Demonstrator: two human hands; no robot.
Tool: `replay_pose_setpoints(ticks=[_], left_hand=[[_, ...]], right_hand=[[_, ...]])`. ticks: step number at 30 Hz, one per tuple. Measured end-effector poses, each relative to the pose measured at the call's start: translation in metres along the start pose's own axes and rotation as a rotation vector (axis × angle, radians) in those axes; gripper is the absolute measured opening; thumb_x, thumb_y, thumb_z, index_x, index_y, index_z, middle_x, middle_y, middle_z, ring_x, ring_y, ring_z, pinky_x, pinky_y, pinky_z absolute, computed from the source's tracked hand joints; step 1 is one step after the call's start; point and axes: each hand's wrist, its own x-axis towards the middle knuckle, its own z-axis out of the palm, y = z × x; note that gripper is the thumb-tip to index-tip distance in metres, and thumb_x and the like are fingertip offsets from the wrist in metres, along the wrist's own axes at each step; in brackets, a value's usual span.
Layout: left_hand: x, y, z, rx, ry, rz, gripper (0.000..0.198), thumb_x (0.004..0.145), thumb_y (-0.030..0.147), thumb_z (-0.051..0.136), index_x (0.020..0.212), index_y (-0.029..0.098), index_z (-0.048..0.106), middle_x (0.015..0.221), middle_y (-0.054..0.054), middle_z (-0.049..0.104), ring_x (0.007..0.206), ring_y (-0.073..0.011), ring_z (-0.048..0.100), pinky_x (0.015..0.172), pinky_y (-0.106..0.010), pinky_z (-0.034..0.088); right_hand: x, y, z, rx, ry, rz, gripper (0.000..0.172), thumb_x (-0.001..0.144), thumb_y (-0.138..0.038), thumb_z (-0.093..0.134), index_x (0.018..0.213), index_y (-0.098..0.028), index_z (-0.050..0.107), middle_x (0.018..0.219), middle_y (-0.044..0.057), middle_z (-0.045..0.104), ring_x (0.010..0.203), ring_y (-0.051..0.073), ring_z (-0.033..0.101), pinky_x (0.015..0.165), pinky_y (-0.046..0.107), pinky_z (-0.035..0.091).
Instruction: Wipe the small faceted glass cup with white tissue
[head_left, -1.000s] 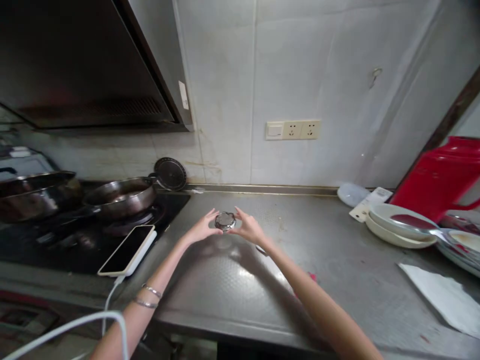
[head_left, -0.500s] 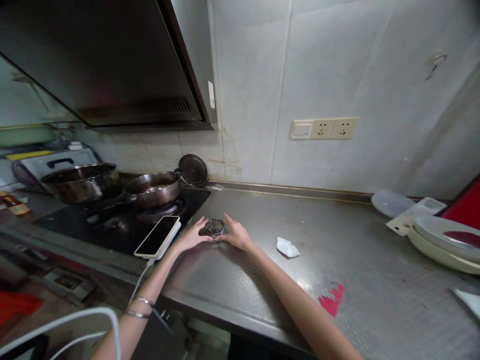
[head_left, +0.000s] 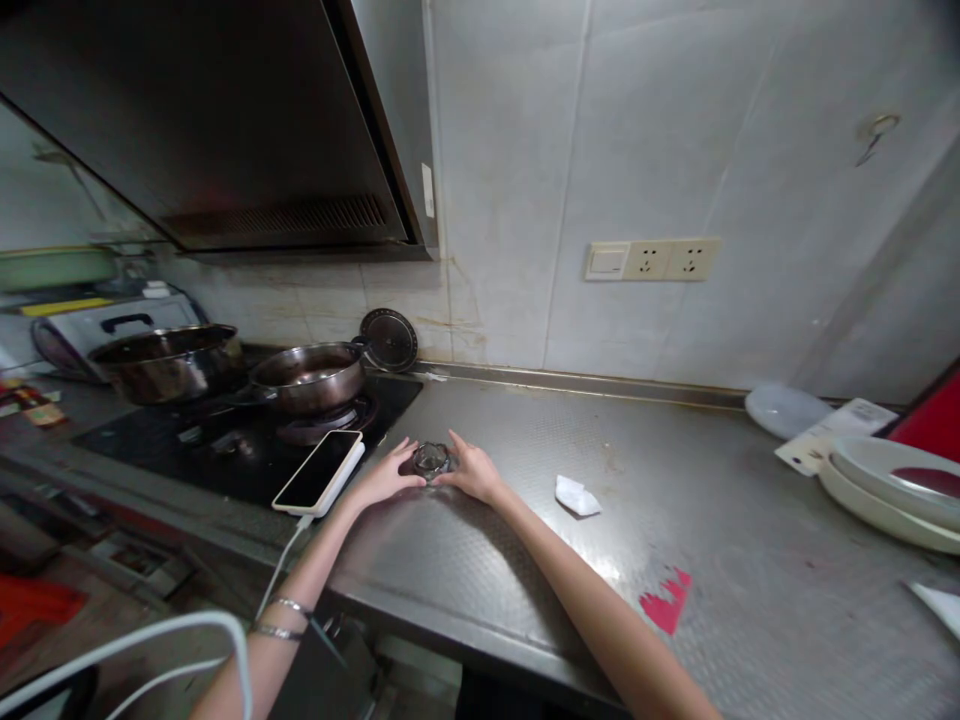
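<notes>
Steel counter (head_left: 540, 425) underneath, the left hand (head_left: 386, 478) and right hand (head_left: 475, 472) grasp a small round dish (head_left: 431, 458) from opposite sides, seemingly to keep it steady.

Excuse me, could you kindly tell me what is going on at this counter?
A person's left hand and right hand cup a small round glassy object from both sides at the metal counter; how firmly they grip it is hard to tell. To the left, a phone lies at the edge of the cooktop, where two metal pans stand. To the right, crumpled white paper and a torn red scrap lie on the counter.
</notes>
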Motion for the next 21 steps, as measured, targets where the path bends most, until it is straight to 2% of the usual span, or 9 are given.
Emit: replay_pose_setpoints(ticks=[7, 13, 21], left_hand=[[-0.0013, 0.0015, -0.0005, 0.002, -0.006, -0.003, 0.083, 0.066, 0.047, 0.065, 0.138, 0.016, 0.04, 0.152, -0.015, 0.02, 0.142, -0.0234, 0.017, 0.115, -0.038, 0.017], [-0.0027, 0.0007, -0.0006, 0.021, -0.005, 0.004, 0.083, 0.066, 0.047, 0.065, 0.138, 0.014, 0.04, 0.152, -0.015, 0.022, 0.142, -0.0249, 0.018, 0.114, -0.037, 0.019], [-0.0034, -0.0017, 0.0017, 0.003, 0.004, -0.003, 0.083, 0.066, 0.047, 0.064, 0.138, 0.014, 0.04, 0.152, -0.015, 0.022, 0.142, -0.0245, 0.018, 0.114, -0.036, 0.019]], right_hand=[[0.0009, 0.0001, 0.0003, -0.018, -0.003, -0.03, 0.1, 0.066, -0.048, 0.076, 0.145, -0.013, 0.026, 0.123, 0.014, 0.063, 0.12, 0.033, 0.052, 0.098, 0.043, 0.039], [-0.0003, -0.001, 0.0011, -0.042, -0.004, -0.023, 0.099, 0.066, -0.049, 0.075, 0.145, -0.016, 0.025, 0.123, 0.011, 0.063, 0.121, 0.031, 0.052, 0.099, 0.042, 0.038], [-0.0003, -0.0006, 0.0022, -0.027, 0.007, -0.027, 0.103, 0.063, -0.05, 0.077, 0.144, -0.014, 0.027, 0.122, 0.013, 0.064, 0.119, 0.033, 0.053, 0.1, 0.045, 0.037]])
